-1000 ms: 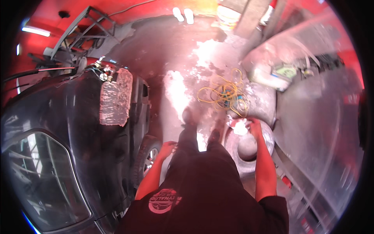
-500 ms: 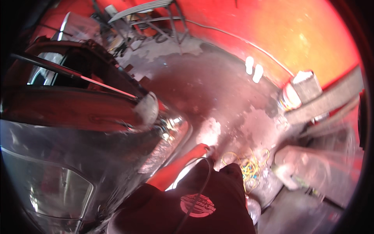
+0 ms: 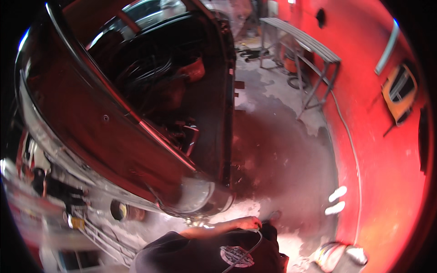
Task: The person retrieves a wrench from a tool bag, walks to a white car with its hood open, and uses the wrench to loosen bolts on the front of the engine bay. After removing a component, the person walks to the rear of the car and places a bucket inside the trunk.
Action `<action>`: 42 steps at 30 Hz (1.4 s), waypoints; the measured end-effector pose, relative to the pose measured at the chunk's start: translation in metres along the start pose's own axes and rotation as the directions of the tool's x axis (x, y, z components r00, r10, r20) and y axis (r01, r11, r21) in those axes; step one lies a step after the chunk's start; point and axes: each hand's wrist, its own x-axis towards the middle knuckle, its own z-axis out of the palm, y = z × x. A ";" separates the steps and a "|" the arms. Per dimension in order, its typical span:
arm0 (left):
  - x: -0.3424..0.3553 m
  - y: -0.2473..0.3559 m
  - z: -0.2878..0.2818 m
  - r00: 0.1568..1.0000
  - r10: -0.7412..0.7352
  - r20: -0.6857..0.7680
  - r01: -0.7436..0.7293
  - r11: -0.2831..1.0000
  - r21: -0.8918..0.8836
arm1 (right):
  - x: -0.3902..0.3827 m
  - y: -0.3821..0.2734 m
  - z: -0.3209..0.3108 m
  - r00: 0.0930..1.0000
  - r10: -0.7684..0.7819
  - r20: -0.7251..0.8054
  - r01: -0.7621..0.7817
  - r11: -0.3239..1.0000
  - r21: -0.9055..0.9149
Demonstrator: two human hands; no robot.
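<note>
My left forearm reaches across the front of my dark shirt (image 3: 205, 252). My left hand (image 3: 249, 222) is closed, and a thin grey hose (image 3: 248, 253) runs up over the shirt to its fingers. The finger detail is small and partly hidden. Close in front of the hand is the rounded corner of a large dark, glossy car panel (image 3: 114, 132), which bears a dull grey patch (image 3: 195, 193). Beyond the panel, the open body of the car shows a bucket (image 3: 193, 69) and tangled cables (image 3: 148, 68) inside. My right hand does not show.
A long metal bench (image 3: 302, 38) stands by the red wall (image 3: 359, 91), where an orange-and-black item (image 3: 399, 94) hangs. A pair of white slippers (image 3: 337, 200) lies on the stained floor. Another bucket (image 3: 120, 210) and a ladder-like frame (image 3: 104, 241) are at the left.
My view has swung leftward and up, so the car's open body fills more of it. The slippers and bench now appear further right. My left hand stays close to my body.
</note>
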 end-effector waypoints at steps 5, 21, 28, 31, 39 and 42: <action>0.092 -0.015 -0.008 0.920 -0.112 -0.377 0.116 0.993 -0.012 | 0.084 -0.097 -0.137 0.991 0.048 0.127 -0.048 0.999 -0.006; 0.169 -0.109 -0.166 0.594 -0.082 -0.800 -0.007 0.994 -0.107 | 0.429 -0.339 -0.184 0.962 -0.026 0.272 -0.028 0.981 0.194; 0.178 -0.176 -0.292 0.342 -0.675 -0.654 0.439 0.730 -0.524 | 0.564 -0.449 -0.150 0.858 -0.147 0.491 0.260 0.951 -0.169; 0.169 -0.137 -0.350 0.304 -0.736 -0.605 0.403 0.675 -0.618 | 0.640 -0.520 -0.133 0.846 0.248 0.472 -0.265 0.964 -0.032; 0.170 -0.061 -0.432 0.062 -0.760 -0.647 -0.005 0.648 -0.761 | 0.767 -0.862 0.095 0.668 -0.031 0.744 0.091 0.995 -0.040; 0.188 -0.072 -0.435 -0.025 -0.875 -0.483 -0.279 0.470 -0.837 | 0.798 -0.974 0.204 0.557 -0.174 0.812 0.277 0.961 0.016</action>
